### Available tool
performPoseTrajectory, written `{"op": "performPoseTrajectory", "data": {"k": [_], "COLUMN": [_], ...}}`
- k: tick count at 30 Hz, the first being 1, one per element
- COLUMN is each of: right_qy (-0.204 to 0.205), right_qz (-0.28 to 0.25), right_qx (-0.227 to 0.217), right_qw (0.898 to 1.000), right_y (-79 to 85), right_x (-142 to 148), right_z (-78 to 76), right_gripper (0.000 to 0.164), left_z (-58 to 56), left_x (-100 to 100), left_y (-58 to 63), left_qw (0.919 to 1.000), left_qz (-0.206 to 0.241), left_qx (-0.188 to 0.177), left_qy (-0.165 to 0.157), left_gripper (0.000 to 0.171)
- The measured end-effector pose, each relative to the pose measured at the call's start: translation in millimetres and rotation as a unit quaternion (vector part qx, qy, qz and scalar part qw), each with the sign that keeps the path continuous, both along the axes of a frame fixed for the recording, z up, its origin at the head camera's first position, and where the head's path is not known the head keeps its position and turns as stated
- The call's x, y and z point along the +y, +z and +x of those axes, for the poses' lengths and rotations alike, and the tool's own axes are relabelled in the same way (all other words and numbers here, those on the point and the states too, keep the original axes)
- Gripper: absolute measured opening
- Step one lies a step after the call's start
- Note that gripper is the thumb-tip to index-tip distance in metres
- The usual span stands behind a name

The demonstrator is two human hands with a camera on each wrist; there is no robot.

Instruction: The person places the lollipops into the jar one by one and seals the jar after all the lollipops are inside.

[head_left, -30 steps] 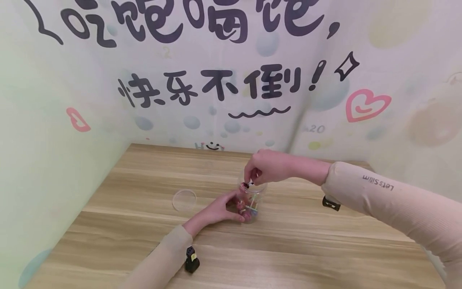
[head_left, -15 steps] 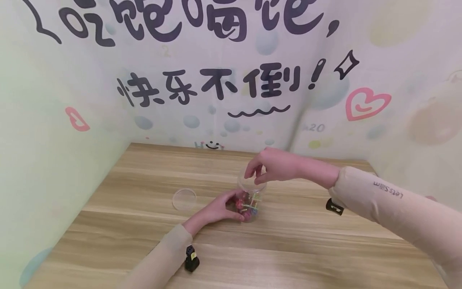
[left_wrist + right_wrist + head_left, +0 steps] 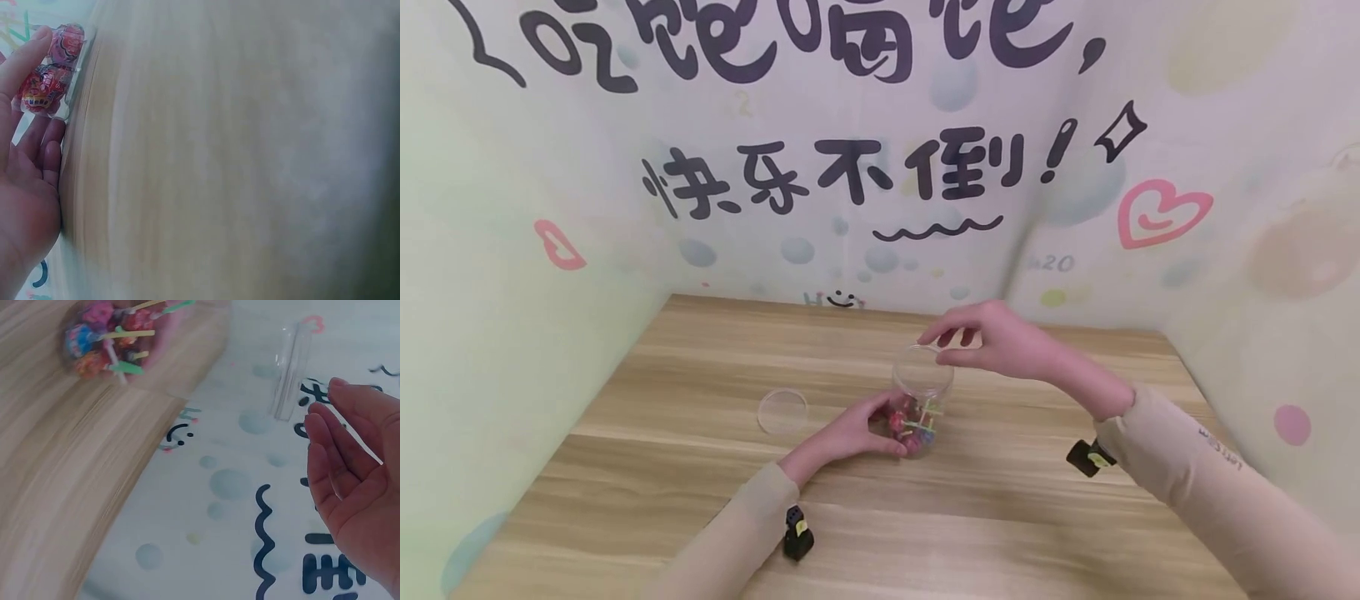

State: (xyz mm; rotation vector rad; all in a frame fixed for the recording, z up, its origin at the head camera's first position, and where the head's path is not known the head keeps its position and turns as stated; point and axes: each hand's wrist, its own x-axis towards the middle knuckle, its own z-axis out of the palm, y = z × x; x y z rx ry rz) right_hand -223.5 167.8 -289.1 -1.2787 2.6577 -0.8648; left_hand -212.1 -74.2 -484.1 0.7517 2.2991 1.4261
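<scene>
A clear plastic jar (image 3: 923, 385) stands upright on the wooden table, its mouth uncovered. Lollipops (image 3: 913, 423) with red, pink and blue wrapped heads lie in its lower part, several sticks pointing upward. My left hand (image 3: 857, 431) holds the jar low on its left side, the thumb in front; red wrapped heads (image 3: 47, 87) show through the wall in the left wrist view. Right at the jar's rim (image 3: 290, 372), my right hand (image 3: 992, 337) hovers with loosely bent fingers and nothing in them.
A clear round lid (image 3: 782, 412) lies flat on the table (image 3: 700, 467), left of the jar. Behind the table rises a pale printed wall (image 3: 775, 275). Black wrist cameras (image 3: 797, 533) sit beneath both sleeves.
One second ago my right hand pinched a small dark thing with a pale stick at the jar's mouth. It let go, then rose and moved right. My left hand stayed on the jar.
</scene>
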Motion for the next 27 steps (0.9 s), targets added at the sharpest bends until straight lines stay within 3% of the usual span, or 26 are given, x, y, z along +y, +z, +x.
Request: {"op": "performPoseTrajectory", "data": {"k": [7, 16, 27], "right_qy": [-0.071, -0.150, -0.151], "right_qz": [-0.083, -0.182, -0.251], "right_qx": [0.013, 0.004, -0.078], "right_qw": [0.994, 0.972, 0.953], "right_y": [-16.2, -59.4, -97.7], "right_x": [11.0, 25.4, 36.9], "right_z": [10.0, 21.6, 37.5], "right_gripper": [0.027, 0.029, 0.044], "left_z": [-0.7, -0.6, -0.9], "left_x": [-0.5, -1.7, -3.8], "left_y": [-0.4, 0.7, 5.7], "left_qw": [0.9999, 1.0000, 0.9999], "left_qz": [-0.007, -0.007, -0.012], "left_qx": [0.004, 0.001, 0.000], "left_qy": [0.006, 0.004, -0.008], "left_gripper": [0.080, 0.077, 0.073]}}
